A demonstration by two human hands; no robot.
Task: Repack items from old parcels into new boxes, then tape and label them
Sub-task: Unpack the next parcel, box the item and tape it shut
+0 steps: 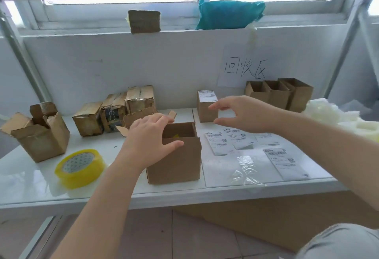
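Head | my left grip [150, 135] spread, resting on open box [180, 162] rim | my right grip [244, 113] apart, empty, hovering over tabletop [30, 178]

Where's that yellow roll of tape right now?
Head view: the yellow tape roll lies near the white table's front-left edge, left of the open brown cardboard box.

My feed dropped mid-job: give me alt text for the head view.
A person's left hand rests on the open cardboard box in front, while the right hand hovers open, up and right of it. A yellow tape roll lies left, shipping labels right.
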